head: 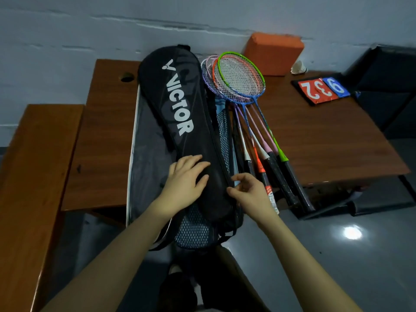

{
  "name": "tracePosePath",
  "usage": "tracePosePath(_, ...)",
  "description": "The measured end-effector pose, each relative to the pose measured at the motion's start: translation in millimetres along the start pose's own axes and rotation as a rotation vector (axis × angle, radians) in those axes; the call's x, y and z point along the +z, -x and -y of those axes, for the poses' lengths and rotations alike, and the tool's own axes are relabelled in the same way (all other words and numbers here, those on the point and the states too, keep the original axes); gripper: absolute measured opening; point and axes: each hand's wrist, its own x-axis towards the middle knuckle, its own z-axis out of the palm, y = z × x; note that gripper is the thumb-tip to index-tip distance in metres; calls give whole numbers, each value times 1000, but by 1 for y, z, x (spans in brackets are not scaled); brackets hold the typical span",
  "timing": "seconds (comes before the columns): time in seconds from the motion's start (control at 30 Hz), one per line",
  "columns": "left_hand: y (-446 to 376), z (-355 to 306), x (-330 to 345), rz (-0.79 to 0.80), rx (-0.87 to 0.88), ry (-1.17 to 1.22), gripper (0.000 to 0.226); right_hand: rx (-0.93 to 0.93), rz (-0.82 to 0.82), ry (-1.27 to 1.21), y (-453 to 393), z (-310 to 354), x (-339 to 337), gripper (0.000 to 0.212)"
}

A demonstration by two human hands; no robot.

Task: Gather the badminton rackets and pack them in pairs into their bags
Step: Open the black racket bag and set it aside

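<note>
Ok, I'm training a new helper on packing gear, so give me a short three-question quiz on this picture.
1. True or false: the left hand rests flat on the black Victor bag.
2. Where are the rackets? A) inside the bag B) on the table, right of the bag C) on the floor
3. What does the right hand touch?

Key: 1 true. 2 B. 3 The bag's right edge, with curled fingers; whether it pinches a zip is unclear.

Bag (177, 113) on table (326, 140); rackets (252, 113) right; scoreboard (319, 90) farther right.
</note>
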Motion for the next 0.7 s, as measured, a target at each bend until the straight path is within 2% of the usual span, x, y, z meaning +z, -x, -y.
tracePosePath(0.13,-33,5,19,46,-34,-60,37,51,35,257,-28,-27,-12,21)
tracePosePath(0.23,-56,10,21,14,-82,-63,33,64,52,231,-63,-26,-10,23)
tracePosePath(0.4,-103,35,5,-67,-293,-106,34,-4,52,148,-142,2,3,20)
tracePosePath(0.6,-154,69,-4,-105,-511,-206,55,-153,-2,320,-229,35,27,32)
tracePosePath(0.7,-170,85,-4,-88,-589,-191,55,-158,-5,394,-256,44,42,40)
